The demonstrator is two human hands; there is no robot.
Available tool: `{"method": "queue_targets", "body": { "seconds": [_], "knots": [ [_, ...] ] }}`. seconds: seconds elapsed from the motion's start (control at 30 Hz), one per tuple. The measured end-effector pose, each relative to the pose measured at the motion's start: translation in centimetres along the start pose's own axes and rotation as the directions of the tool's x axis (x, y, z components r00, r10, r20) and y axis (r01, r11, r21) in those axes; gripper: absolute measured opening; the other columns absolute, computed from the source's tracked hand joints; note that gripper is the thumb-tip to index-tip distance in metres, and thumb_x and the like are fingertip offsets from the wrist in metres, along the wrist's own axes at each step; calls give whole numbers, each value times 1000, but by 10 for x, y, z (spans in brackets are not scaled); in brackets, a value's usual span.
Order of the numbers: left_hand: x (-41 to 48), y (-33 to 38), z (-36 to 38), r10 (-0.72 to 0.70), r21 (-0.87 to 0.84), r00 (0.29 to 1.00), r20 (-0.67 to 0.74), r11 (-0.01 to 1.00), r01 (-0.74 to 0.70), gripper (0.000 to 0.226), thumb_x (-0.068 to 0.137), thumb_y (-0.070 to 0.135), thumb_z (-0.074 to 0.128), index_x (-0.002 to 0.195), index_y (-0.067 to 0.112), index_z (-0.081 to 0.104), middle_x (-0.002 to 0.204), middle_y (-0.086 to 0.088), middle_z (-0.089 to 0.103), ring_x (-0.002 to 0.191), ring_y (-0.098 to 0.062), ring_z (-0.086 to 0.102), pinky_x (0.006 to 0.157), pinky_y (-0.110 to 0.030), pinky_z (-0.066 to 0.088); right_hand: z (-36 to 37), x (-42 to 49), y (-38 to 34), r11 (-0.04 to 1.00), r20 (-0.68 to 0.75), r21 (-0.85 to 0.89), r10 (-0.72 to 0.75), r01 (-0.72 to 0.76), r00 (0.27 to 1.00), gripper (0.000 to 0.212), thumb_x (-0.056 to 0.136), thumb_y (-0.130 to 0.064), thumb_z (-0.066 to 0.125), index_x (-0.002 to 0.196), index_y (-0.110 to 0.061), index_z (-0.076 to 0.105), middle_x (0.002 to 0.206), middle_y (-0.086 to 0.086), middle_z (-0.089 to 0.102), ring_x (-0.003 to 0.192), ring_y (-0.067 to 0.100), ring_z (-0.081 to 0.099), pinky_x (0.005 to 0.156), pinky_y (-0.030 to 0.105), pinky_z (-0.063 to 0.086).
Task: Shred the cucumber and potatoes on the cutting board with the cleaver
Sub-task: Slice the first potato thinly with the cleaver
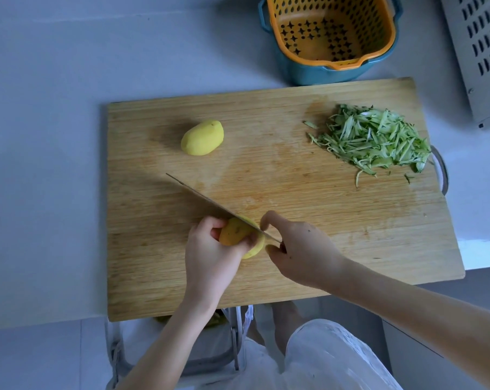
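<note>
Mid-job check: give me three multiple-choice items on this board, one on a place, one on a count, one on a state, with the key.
1. Where on the cutting board is the shredded cucumber? A. far right B. near left C. off the board
2. How many potatoes are on it? A. one B. two C. four
3. What is the right hand doing? A. resting open B. gripping the cleaver C. pressing the board
Key: 1 A, the green pile lies far right. 2 B, a whole potato lies apart and the left hand holds the cut potato. 3 B, its fingers curl round the handle.
</note>
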State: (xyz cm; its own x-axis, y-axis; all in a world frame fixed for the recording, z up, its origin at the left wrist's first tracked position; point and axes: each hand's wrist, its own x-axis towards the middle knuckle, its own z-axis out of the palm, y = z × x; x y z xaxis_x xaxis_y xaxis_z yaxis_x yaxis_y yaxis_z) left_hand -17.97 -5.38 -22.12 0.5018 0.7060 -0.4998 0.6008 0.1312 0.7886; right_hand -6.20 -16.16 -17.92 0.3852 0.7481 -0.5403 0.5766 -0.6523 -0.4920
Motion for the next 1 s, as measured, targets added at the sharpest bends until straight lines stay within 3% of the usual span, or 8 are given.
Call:
{"method": "queue_targets", "body": {
  "seconds": [0.07,0.13,0.2,0.37,0.47,0.53,0.63,1.0],
  "knots": [
    [0,2,0,-5,-10,1000,4,1000,5,59,39,61,80,84,28,63,86,3,70,86,-20,67,70,-46,57,-9,-4,1,950,138,294,64,-103,988,42,85,-11,52,118,-34,44,61,-5,45,54,13,41,52,25,33],
    [1,4,-1,-1,-16,1000,7,1000,1,58,38,60,79,83,27,63,85,4,71,85,-20,68,69,-47,58,-21,-4,1,771,316,572,108,-280,943,53,82,-2,55,120,-38,49,71,2,45,61,16,40,57,27,35],
    [1,5,-1,-1,-18,1000,14,1000,1,57,38,59,79,82,27,62,83,4,71,85,-20,68,69,-47,58,-25,-1,3,718,424,591,111,-367,899,63,81,2,56,123,-44,50,76,7,45,67,18,39,60,28,34],
    [0,5,-2,0,-29,1000,10,1000,0,56,38,57,79,82,25,63,81,5,71,81,-18,69,68,-47,58,-24,5,1,765,477,509,131,-394,869,74,81,2,54,134,-47,40,70,2,42,62,14,37,55,25,32],
    [-2,3,-2,28,-22,1000,7,999,-28,53,42,57,80,82,26,63,80,6,71,80,-17,69,67,-47,58,-18,2,-4,887,343,392,104,-243,933,58,88,-9,51,135,-40,41,63,-7,44,51,7,38,49,17,34],
    [-4,0,-2,56,-15,998,-3,998,-56,50,47,56,81,83,26,63,82,5,71,81,-17,68,67,-47,58,-14,-5,-9,974,144,212,52,-82,988,32,94,-24,46,124,-32,55,60,-12,49,51,5,43,50,22,38],
    [-7,-3,-3,110,24,994,-28,994,-109,38,57,42,87,82,24,63,81,5,71,77,-15,69,66,-47,57,-17,-26,-11,998,-11,46,40,-40,999,29,96,-40,36,107,-27,60,66,-5,59,62,14,55,57,30,45],
    [-4,2,-2,141,20,990,-5,990,-141,32,59,47,76,80,25,67,73,6,70,80,-15,69,67,-48,58,-30,-67,-8,998,-87,-54,37,-42,995,33,97,-42,31,120,-29,51,70,-3,59,62,18,54,58,28,43]
  ]
}}
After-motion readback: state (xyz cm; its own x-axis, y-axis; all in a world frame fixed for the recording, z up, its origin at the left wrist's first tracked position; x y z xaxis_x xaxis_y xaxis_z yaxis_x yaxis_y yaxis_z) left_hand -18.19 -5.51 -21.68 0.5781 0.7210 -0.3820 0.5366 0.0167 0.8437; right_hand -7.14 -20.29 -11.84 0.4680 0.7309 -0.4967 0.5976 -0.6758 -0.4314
